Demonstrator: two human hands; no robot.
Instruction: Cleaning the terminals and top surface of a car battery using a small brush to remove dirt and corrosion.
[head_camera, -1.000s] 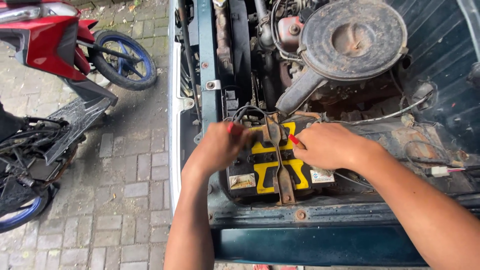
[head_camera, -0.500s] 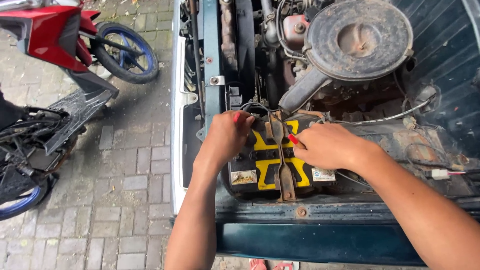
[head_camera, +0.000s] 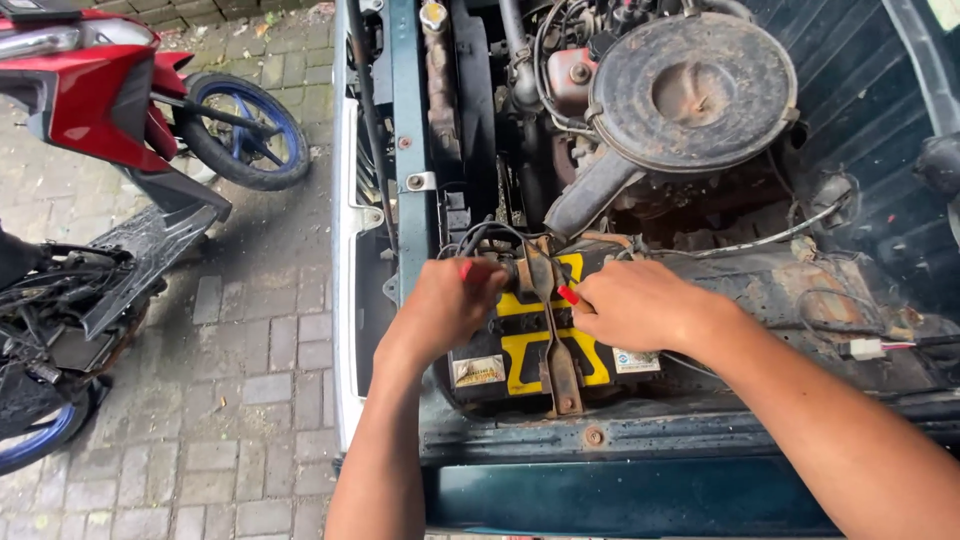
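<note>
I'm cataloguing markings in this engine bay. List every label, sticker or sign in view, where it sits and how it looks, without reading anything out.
Yellow label: on top of the black car battery, yellow with black blocks, crossed by a rusty hold-down bracket.
Small sticker: near left corner of the battery, below the left hand, rectangular, pale with dark print.
Small sticker: near right corner, below the right hand, white rectangle with a blue round mark.

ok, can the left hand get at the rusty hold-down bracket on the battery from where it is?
Probably yes. The left hand rests on the battery beside the rusty bracket, whose lower length lies bare. The right hand sits on the other side, not across it.
</note>
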